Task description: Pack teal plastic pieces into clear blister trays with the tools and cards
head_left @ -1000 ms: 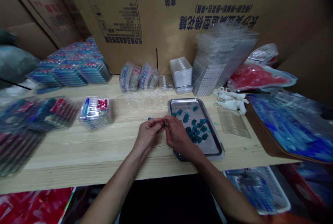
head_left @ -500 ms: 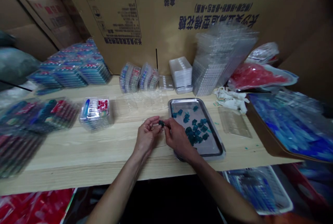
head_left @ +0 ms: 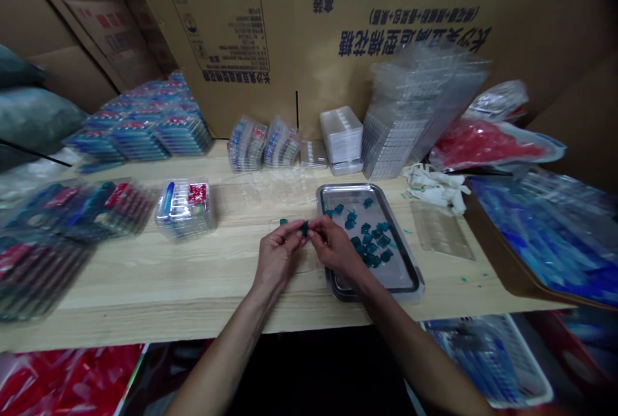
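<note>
Green piece [head_left: 304,228] is pinched between left hand [head_left: 275,260] and right hand [head_left: 342,254], over the table [head_left: 193,274], just left of the metal tray [head_left: 400,272]. Tearing could be caused by uneven pulling; dropping, by a loosened pinch.

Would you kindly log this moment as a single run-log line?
left hand: pinching teal piece | right hand: pinching same piece | metal tray: holds more teal pieces, partly under right hand

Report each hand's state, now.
Left hand: closed, pinching a dark teal piece.
Right hand: closed, pinching that same piece from the other side.
</note>
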A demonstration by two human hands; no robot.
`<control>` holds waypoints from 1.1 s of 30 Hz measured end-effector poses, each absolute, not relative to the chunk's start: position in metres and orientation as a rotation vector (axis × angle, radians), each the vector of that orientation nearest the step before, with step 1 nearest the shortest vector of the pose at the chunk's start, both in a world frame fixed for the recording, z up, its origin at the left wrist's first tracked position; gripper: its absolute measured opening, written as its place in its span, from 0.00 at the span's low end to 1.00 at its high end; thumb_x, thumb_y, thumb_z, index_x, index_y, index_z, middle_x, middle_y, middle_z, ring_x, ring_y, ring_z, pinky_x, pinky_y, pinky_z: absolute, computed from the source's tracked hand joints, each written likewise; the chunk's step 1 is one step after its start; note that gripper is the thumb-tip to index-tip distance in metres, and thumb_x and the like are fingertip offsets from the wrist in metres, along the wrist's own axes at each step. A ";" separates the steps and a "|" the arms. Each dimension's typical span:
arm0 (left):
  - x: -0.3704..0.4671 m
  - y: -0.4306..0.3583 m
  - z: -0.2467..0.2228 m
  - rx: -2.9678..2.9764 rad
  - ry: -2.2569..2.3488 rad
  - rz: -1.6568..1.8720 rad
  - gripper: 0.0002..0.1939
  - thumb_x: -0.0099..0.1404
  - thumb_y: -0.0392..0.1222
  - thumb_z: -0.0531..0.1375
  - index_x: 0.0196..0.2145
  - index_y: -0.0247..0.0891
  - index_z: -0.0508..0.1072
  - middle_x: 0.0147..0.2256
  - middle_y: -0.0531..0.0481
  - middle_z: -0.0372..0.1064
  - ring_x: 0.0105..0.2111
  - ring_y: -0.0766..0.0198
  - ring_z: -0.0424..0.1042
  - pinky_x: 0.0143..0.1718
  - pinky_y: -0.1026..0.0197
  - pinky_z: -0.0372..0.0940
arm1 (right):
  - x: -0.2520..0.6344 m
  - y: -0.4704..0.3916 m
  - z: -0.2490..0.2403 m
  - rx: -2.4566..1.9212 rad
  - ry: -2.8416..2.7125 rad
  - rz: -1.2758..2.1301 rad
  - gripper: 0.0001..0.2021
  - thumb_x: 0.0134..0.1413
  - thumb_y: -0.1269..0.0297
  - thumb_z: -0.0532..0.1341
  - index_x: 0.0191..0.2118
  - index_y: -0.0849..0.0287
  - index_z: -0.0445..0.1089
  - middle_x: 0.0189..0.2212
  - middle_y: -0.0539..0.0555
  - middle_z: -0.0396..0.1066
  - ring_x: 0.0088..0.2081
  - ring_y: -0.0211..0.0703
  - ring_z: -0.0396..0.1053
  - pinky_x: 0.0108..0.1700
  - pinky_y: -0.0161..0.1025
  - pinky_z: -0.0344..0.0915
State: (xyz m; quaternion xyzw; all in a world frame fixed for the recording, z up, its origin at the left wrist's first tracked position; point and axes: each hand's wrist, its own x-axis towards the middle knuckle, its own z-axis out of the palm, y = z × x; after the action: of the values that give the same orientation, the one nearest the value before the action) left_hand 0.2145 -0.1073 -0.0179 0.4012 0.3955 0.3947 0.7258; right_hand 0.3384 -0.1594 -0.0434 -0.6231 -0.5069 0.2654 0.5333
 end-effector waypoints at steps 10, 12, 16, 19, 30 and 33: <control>0.210 -0.107 -0.023 1.085 0.927 0.877 0.14 0.50 0.46 0.71 0.34 0.35 0.82 0.32 0.48 0.78 0.32 0.65 0.73 0.39 0.63 0.66 | 0.332 -0.165 -0.040 -1.500 -1.281 0.631 0.04 0.56 0.65 0.56 0.37 0.56 0.62 0.30 0.49 0.70 0.30 0.39 0.68 0.34 0.37 0.65; 0.209 -0.108 -0.022 1.053 0.924 0.863 0.14 0.50 0.46 0.71 0.33 0.35 0.82 0.31 0.48 0.78 0.31 0.66 0.73 0.37 0.64 0.66 | 0.333 -0.165 -0.042 -1.528 -1.294 0.605 0.04 0.54 0.66 0.56 0.37 0.56 0.62 0.29 0.49 0.70 0.30 0.40 0.68 0.34 0.37 0.64; 0.208 -0.109 -0.017 0.978 0.941 0.824 0.16 0.47 0.47 0.73 0.32 0.35 0.82 0.31 0.47 0.78 0.30 0.66 0.73 0.36 0.63 0.66 | 0.335 -0.165 -0.044 -1.554 -1.308 0.608 0.06 0.53 0.69 0.55 0.38 0.56 0.62 0.30 0.50 0.71 0.31 0.41 0.70 0.35 0.38 0.65; 0.207 -0.110 -0.016 1.009 0.963 0.847 0.15 0.45 0.44 0.72 0.31 0.34 0.81 0.28 0.49 0.77 0.27 0.67 0.72 0.34 0.64 0.66 | 0.334 -0.166 -0.042 -1.583 -1.319 0.608 0.06 0.55 0.66 0.57 0.39 0.56 0.63 0.30 0.51 0.71 0.31 0.41 0.70 0.35 0.37 0.65; 0.207 -0.120 -0.027 1.407 0.965 0.876 0.10 0.54 0.36 0.64 0.35 0.40 0.83 0.37 0.48 0.78 0.35 0.64 0.74 0.39 0.64 0.66 | 0.332 -0.173 -0.026 -1.923 -1.513 0.444 0.07 0.52 0.74 0.54 0.38 0.59 0.63 0.31 0.55 0.72 0.33 0.46 0.69 0.34 0.38 0.58; 0.201 -0.124 -0.028 1.136 0.925 0.769 0.11 0.54 0.43 0.68 0.34 0.37 0.82 0.34 0.46 0.78 0.33 0.64 0.74 0.39 0.63 0.68 | 0.331 -0.179 -0.030 -1.850 -1.532 0.479 0.06 0.53 0.74 0.54 0.36 0.57 0.62 0.28 0.52 0.70 0.30 0.43 0.68 0.33 0.37 0.57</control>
State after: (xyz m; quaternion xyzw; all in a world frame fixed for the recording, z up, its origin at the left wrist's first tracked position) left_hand 0.2008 -0.1241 -0.0284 0.5052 0.4114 0.3421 0.6771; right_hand 0.3308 -0.1793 -0.0304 -0.7106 -0.5885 0.1839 0.3391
